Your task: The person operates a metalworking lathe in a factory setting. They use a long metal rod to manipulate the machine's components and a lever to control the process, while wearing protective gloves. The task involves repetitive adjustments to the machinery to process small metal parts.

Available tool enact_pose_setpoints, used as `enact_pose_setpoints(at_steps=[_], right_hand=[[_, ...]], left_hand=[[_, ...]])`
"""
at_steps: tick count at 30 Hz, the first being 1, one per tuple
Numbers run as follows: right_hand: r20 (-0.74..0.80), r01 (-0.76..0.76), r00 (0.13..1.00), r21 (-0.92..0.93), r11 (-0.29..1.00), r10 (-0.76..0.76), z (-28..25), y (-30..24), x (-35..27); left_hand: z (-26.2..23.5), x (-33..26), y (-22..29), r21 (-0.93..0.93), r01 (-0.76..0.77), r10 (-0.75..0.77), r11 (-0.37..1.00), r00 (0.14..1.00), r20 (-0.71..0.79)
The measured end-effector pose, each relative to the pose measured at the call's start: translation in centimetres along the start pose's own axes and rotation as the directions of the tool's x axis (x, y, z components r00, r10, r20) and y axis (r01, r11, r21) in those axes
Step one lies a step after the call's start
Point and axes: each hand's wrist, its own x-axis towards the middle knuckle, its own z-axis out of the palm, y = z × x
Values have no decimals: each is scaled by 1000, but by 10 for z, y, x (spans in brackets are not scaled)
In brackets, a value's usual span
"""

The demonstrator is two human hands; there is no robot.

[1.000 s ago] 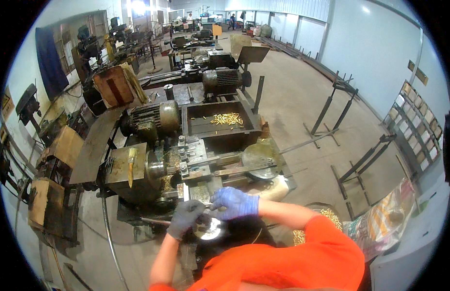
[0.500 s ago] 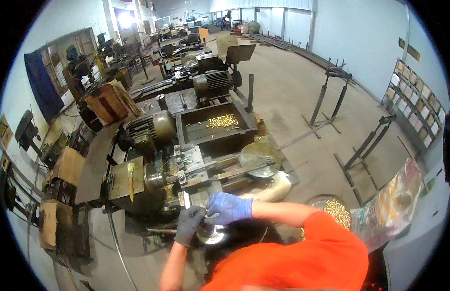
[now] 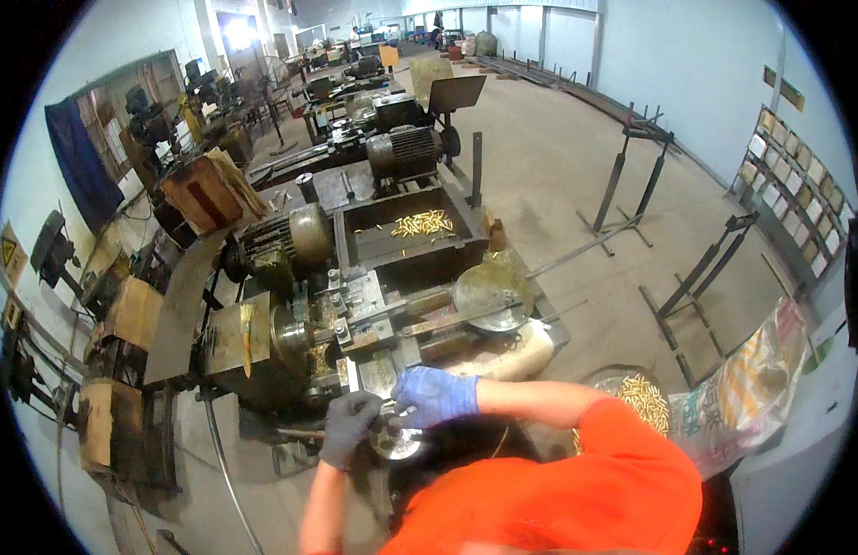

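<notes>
My left hand, in a dark grey glove, and my right hand, in a blue glove, meet in front of a lathe-like machine. Fingers on both hands are curled closed. Something small and light shows between the fingertips, too small to name. Just below the hands lies a shiny round metal handwheel, partly covered by them. Beyond, a dark metal tray holds a heap of small brass-coloured pieces. A round metal pan sits at the machine's right end.
A brush lies on a plate left of the machine. By my right elbow stand a basin of brass-coloured pieces and a woven sack. Metal stands rise from the floor at right. Another motor is farther back.
My left hand has shifted slightly left, away from the right hand, widening the gap between them. The right hand stays nearly in place.
</notes>
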Motion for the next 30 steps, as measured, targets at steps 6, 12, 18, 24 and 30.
enact_pose_setpoints(at_steps=[6, 12, 18, 24, 30], right_hand=[[135, -146, 978, -86, 985, 157, -15, 5, 4], [48, -2, 999, -65, 998, 5, -24, 25, 40], [107, 42, 994, -271, 962, -14, -10, 49, 121], [230, 76, 970, -588, 805, 76, 24, 91, 175], [276, 10, 941, -604, 797, 197, 34, 93, 187]], left_hand=[[-88, -50, -9, 412, 76, 44, 908, 961, -274], [-219, -157, -90, 761, 385, 384, 522, 690, -613], [-222, -238, -206, 83, 225, -79, 971, 626, -776], [-197, -208, -159, -111, 280, -276, 953, 662, -697], [-190, -208, -156, -119, 323, -305, 939, 619, -724]])
